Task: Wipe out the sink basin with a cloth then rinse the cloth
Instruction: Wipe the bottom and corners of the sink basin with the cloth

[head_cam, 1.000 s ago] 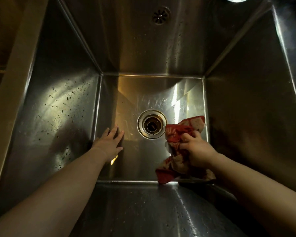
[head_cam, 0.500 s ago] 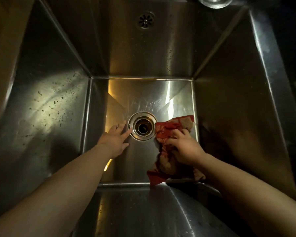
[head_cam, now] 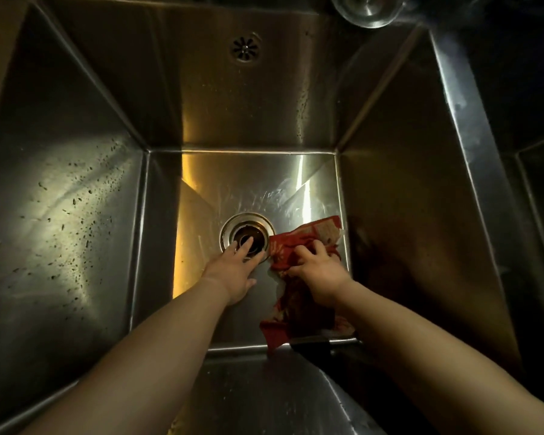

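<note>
Down on the floor of our one steel sink basin (head_cam: pixel 76 277), we bunch the single red cloth (head_cam: pixel 314 230) just right of the drain, our right hand (head_cam: pixel 319 271) curled round its folds to scrub. Our left hand (head_cam: pixel 233 271) lies flat, fingers straight over the one drain (head_cam: pixel 251 224), likely steadying us. Many specks (head_cam: pixel 76 202) dot the left wall, so wiping looks unfinished

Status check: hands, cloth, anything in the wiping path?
Right hand grips red cloth on sink floor, beside drain. Left hand open, fingers over drain. No other obstruction visible.
</note>
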`<state>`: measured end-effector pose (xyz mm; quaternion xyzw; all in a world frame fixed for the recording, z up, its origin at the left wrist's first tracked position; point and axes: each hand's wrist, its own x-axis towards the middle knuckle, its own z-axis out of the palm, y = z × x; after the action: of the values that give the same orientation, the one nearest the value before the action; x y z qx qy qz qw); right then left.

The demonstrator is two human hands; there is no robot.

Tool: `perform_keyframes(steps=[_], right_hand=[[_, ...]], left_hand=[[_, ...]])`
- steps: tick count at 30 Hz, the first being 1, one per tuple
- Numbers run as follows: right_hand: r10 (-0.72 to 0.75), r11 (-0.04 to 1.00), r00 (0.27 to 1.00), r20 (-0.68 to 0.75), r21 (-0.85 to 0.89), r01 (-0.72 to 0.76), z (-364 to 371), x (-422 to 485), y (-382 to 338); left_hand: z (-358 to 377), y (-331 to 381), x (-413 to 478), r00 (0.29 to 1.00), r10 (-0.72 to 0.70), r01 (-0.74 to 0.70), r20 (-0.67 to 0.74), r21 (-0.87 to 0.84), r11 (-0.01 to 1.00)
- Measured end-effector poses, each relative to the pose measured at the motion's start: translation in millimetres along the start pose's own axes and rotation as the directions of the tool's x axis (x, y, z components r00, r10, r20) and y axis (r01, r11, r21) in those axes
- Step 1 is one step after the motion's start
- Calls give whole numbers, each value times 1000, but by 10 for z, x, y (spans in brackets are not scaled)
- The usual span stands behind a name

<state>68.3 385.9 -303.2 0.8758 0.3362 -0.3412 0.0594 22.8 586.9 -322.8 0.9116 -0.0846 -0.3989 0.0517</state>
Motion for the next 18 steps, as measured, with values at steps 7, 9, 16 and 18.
perform_keyframes(steps=[7, 9, 16, 18], right_hand=[[125, 963, 990, -70, -230, -138, -116, 176, 186], [173, 959, 984, -43, -219, -179, -96, 177, 201], [174, 984, 978, 114, -57, -168, -208, 124, 243], [169, 982, 971, 167, 52, -180, -187, 85, 275]], left_hand=[[44, -96, -74, 998, -61, 61, 14, 25, 998], [39, -118, -70, 997, -75, 75, 15, 35, 997], [151, -159, -95, 993, -116, 116, 17, 16, 993], [210, -206, -128, 986, -166, 166, -4, -30, 986]])
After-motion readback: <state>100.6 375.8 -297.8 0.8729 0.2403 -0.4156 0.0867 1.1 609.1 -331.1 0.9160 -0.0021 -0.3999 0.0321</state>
